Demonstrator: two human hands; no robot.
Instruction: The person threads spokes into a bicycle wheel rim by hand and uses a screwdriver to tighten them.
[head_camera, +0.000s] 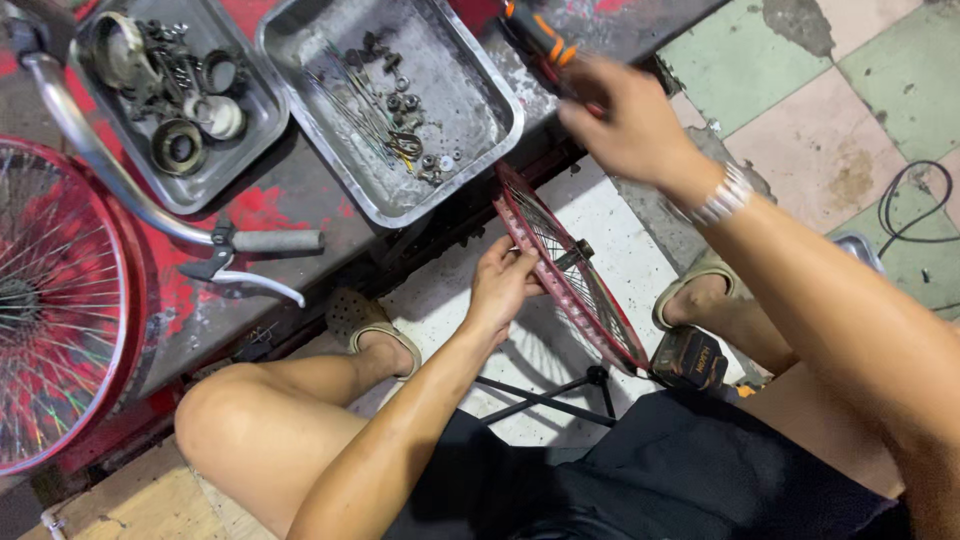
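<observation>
L hand (503, 285) grips red rim (560, 270), R hand (625, 125) on screwdriver (538, 35)

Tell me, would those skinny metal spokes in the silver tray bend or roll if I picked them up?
The spokes look long and very thin, so they would probably flex and feel light. Being round wires, they may roll, though the tray has raised walls that should stop them. They look greasy, so perhaps slippery.

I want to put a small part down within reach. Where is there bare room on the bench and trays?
Bare room: the right half of the larger steel tray, beside its spokes and nuts, and the bench strip between trays and handlebar. Crowded: the smaller tray, full of bearing parts.
</observation>
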